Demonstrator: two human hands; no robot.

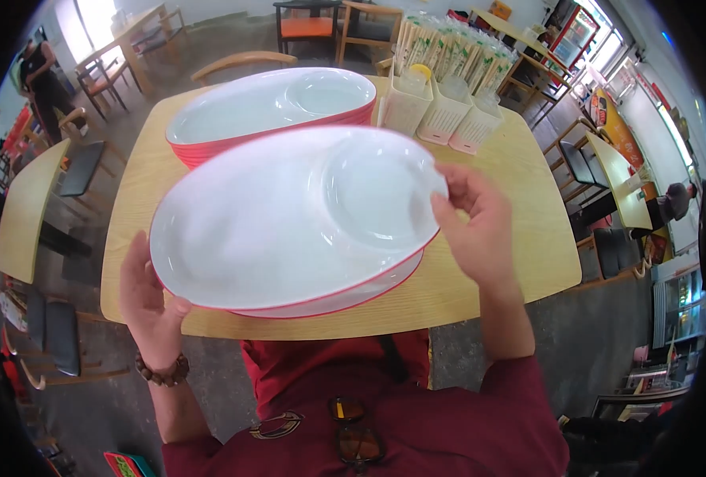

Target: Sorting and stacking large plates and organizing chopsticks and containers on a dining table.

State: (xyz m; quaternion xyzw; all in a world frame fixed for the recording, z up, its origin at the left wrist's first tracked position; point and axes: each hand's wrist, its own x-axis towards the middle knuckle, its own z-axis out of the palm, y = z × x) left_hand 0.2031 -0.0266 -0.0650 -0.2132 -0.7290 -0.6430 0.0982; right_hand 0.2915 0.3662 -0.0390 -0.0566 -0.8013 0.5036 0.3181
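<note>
Between my two hands is an oval white plate (249,215) with a red underside and a round compartment at its right end. My left hand (147,298) grips its lower left rim, thumb on the edge. At the right end, my right hand (474,219) pinches the rim between thumb and fingers. Under the raised plate, the white and red edge of another plate (369,285) shows near the table's front; most of it is hidden. Just behind stands a stack of matching plates (233,115), partly covered by the held one.
The wooden table (520,254) carries white holders (447,115) filled with wrapped chopsticks (452,52) at its back right. Chairs (309,28) and other tables (31,211) surround it. A person in dark clothes (42,79) stands far left; another person (675,203) sits far right.
</note>
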